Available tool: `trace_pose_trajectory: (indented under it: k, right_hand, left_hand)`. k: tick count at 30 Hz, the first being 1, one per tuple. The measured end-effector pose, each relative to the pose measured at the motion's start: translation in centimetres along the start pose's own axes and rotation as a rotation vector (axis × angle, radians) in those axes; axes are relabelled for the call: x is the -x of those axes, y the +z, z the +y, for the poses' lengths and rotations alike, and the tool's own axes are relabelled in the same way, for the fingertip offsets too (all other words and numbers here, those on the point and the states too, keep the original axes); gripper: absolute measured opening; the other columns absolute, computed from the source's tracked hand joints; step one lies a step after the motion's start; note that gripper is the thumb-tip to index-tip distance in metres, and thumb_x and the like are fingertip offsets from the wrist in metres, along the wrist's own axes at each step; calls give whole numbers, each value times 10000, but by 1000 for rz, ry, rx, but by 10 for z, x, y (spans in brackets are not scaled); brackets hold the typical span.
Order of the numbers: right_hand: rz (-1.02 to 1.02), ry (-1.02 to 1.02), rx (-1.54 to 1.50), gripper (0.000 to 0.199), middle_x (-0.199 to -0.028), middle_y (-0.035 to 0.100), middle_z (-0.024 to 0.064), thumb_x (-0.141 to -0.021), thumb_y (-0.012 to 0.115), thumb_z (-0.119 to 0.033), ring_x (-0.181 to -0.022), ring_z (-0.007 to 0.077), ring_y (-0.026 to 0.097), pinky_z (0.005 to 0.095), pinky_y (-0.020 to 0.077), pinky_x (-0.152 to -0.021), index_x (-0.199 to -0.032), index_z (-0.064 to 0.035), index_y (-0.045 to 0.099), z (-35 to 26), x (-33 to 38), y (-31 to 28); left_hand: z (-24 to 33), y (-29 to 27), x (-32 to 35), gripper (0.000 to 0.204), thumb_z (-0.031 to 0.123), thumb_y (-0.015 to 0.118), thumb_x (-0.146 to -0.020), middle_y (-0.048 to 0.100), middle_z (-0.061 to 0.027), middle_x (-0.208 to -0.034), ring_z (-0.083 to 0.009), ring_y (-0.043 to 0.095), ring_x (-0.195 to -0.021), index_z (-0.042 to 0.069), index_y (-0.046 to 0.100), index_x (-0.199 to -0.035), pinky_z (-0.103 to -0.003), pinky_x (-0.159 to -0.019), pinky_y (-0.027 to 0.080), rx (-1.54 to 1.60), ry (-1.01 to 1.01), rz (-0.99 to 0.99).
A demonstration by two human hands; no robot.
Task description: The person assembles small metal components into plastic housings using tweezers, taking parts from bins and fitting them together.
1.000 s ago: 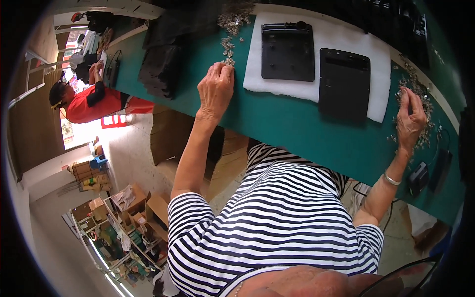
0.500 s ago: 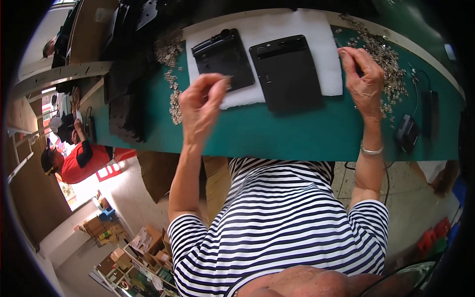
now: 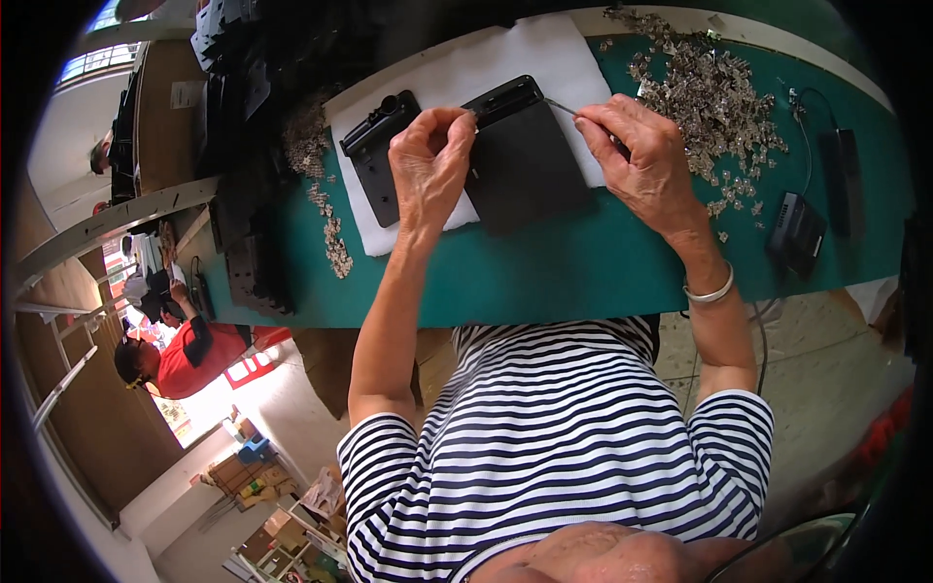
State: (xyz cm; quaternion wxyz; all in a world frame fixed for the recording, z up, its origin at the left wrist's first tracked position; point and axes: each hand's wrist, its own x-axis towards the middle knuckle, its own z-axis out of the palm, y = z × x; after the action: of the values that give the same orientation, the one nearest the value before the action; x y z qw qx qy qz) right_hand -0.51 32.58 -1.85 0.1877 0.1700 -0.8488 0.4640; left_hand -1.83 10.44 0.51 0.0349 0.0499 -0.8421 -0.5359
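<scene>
A flat black panel (image 3: 535, 175) with a recessed slot along its far end lies before me, partly on a white foam sheet (image 3: 554, 44). Over the panel's far left corner, my left hand (image 3: 430, 165) is closed in a pinch; a small bit shows at its fingertips, too small to name. My right hand (image 3: 641, 165) grips a thin metal tool (image 3: 561, 106), its tip pointing at the panel's far right corner. To the left, a second black part (image 3: 374, 180) with a rounded bar along its far end lies on the foam, partly behind my left hand.
Small metal pieces (image 3: 719, 107) are heaped at the far right; a smaller pile (image 3: 309, 146) trails down at the left. A black box (image 3: 797, 233) with a cable stands at right. Black parts (image 3: 255, 272) are stacked at left. A person in red (image 3: 199, 360) works beyond.
My right hand has moved left with the thin tool, away from the metal pieces toward the panel. My left hand has moved right, to the panel's far left corner. The whole view has shifted.
</scene>
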Motion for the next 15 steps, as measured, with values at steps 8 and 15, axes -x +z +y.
trace_pose_trajectory:
  k: [8,15]
  right_hand:
    - [-39,-15,46,59,-798,638,94,-838,666,-67,-707,283,644,350,528,-625,-878,-24,666,-1,2,1]
    - [-71,-9,52,56,-797,639,94,-844,665,-72,-709,281,644,350,528,-628,-872,-24,665,-1,2,3]
  left_hand:
    - [-8,-31,22,140,130,653,-911,583,46,-689,-8,473,-600,-5,686,-891,-173,-516,368,70,-190,-23]
    - [-21,-30,20,166,180,690,-901,576,32,-687,-28,449,-562,15,682,-921,-172,-505,341,106,-148,-8]
